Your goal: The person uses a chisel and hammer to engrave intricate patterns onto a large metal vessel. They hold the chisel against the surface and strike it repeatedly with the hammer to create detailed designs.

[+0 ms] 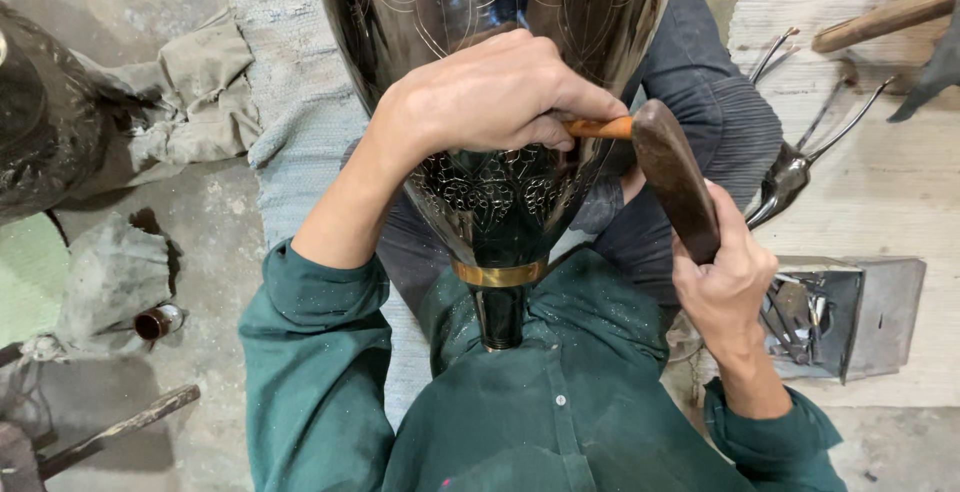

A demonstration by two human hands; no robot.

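Note:
A large dark metal vase (497,12) with fine engraved line patterns lies across my lap, its narrow neck with a brass band (497,274) pointing at my chest. My left hand (490,92) rests on the vase's body and is closed around a thin orange-handled chisel (598,129), whose tip is hidden under my fingers. My right hand (725,277) grips the lower end of a dark wooden mallet (675,174), whose head touches the chisel's end. I wear a green shirt with sleeves pushed up.
A metal box (845,314) with several small tools sits at the right on a pale wooden board (880,202). More metal tools (800,162) lie above it. Crumpled cloths (190,92) and a small bottle (158,322) lie on the concrete floor at left.

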